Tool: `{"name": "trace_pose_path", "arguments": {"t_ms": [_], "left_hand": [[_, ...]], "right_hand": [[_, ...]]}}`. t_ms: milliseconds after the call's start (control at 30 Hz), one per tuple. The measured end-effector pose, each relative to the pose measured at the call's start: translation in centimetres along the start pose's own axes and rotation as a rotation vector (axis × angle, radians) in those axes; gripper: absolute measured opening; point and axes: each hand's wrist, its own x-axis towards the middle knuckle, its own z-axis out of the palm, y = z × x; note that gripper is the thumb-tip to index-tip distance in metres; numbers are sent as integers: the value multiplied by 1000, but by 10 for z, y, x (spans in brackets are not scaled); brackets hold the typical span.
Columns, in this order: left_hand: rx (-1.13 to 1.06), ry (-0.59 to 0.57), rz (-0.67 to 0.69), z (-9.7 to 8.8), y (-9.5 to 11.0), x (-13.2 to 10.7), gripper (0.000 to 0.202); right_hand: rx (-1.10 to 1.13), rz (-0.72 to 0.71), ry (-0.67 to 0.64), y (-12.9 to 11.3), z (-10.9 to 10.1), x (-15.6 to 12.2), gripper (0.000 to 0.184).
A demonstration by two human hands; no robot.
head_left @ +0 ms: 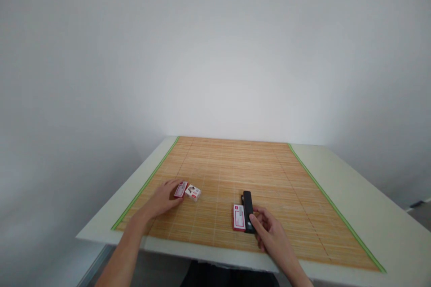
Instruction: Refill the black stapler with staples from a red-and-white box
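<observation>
While the left hand (165,197) pinches a small red box (181,189), the right hand (269,229), fingers loosely curled, touches the black stapler (248,205), which lies lengthwise pointing away.

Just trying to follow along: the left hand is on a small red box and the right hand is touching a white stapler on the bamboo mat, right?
Not quite. In the head view the stapler is black, not white. The rest holds: the left hand is on a small red box, the right hand touches the stapler, on the bamboo mat.
</observation>
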Motion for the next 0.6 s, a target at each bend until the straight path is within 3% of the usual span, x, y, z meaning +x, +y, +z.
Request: {"name": "trace_pose_path", "arguments": {"t_ms": [100, 167, 233, 367, 433, 500, 600], "left_hand": [[-22, 82, -60, -5, 13, -1, 58], [-78, 177, -79, -5, 40, 0, 59], [-170, 207, -14, 3, 80, -1, 62], [-288, 62, 199, 37, 169, -4, 65], [-329, -13, 239, 53, 199, -5, 63], [-364, -68, 246, 64, 212, -5, 59], [-400, -91, 241, 72, 212, -4, 57]], "right_hand": [[-18, -16, -7, 2, 0, 1, 53], [-48, -43, -8, 2, 0, 1, 52], [-78, -67, -2, 2, 0, 1, 50], [-93, -73, -11, 3, -1, 2, 51], [-82, -60, -25, 4, -1, 3, 53], [-69, -68, -28, 4, -1, 3, 53], [-67, -97, -15, 2, -1, 3, 52]]}}
